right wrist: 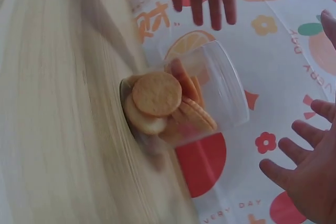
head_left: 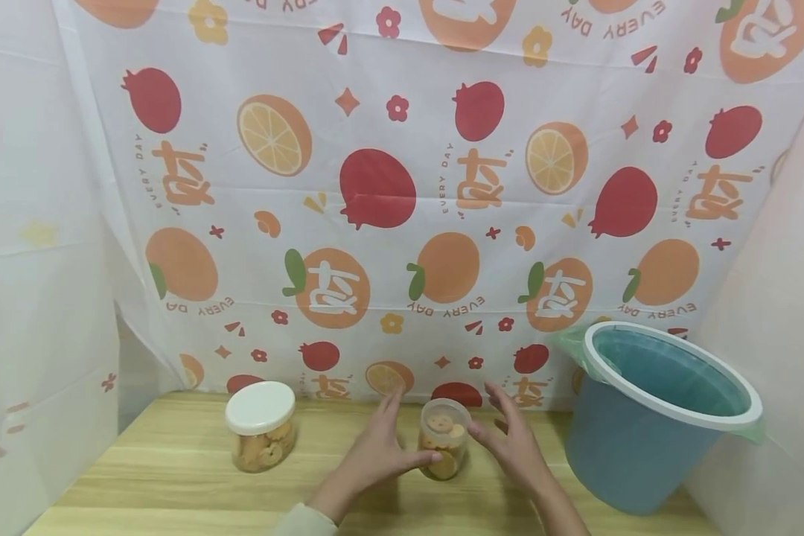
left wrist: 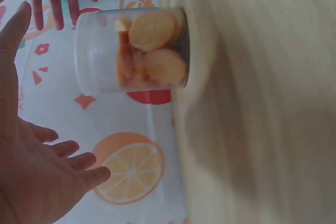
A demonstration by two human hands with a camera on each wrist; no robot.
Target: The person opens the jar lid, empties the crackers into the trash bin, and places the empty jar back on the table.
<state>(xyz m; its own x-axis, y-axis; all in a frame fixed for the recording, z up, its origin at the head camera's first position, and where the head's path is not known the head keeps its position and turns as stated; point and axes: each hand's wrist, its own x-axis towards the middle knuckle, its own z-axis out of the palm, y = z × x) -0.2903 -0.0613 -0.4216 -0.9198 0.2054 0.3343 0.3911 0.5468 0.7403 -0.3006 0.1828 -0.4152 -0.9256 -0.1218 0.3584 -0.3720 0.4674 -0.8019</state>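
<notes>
Cookie jar: the clear jar (head_left: pixel 444 434) stands upright on the tabletop (head_left: pixel 187 465), centre of the clock used here; 12 points away from the person, to the patterned cloth (head_left: pixel 234 201).
Contents: round cookies (right wrist: pixel 157 95), resting in the lower part, headroom above.
Mouth: translucent rim; cannot tell whether a clear cap covers it.
Left hand: at 9 o'clock, near the jar (head_left: pixel 377 450). Fingers spread wide and holding nothing. In the head view the thumb overlaps the jar's near side; the left wrist view shows it apart.
Right hand: at 3 o'clock, near the jar (head_left: pixel 512 447). Fingers well parted, nothing in them; thumb near the wall.
Lidded jar: at 9 o'clock, beyond the left hand (head_left: pixel 263 439), white lid (head_left: pixel 260 408) on, cookies inside.
Bucket: at 3 o'clock, past the right hand (head_left: pixel 633 454), thin liner (head_left: pixel 572 346) hanging over its rim.
Handling, judged: the step looks like bracketing the jar from 9 and 3. Best to meet the wall evenly from both sides, low around the cookies, where the weight sits. One side touching first could slide it. Light pressure advised; the wall may flex. Keep it upright in case the mouth is uncovered.
</notes>
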